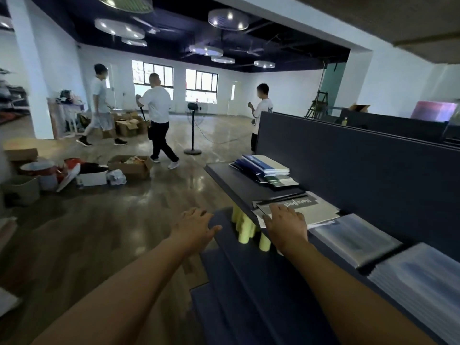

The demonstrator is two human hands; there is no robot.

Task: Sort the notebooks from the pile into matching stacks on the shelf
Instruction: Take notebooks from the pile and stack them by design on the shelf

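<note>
A dark blue shelf [224, 171] runs from the middle of the view to the lower right. At its far end lies a stack of blue and green notebooks [267, 169]. Nearer to me is a loose pile of grey notebooks [316, 210], the top one printed "Notebook". My right hand [286, 221] rests flat on the pile's near corner with straight fingers. My left hand [193, 226] hovers open at the front edge of the lower shelf, holding nothing. Two stacks of plastic-wrapped notebooks [356, 239] [423, 282] lie further right.
Pale yellow rolls [245, 229] stand on the lower shelf under the pile. A dark partition wall [361, 160] backs the shelf. Three people stand on the wooden floor beyond, near a standing fan [194, 128] and open cardboard boxes [132, 166].
</note>
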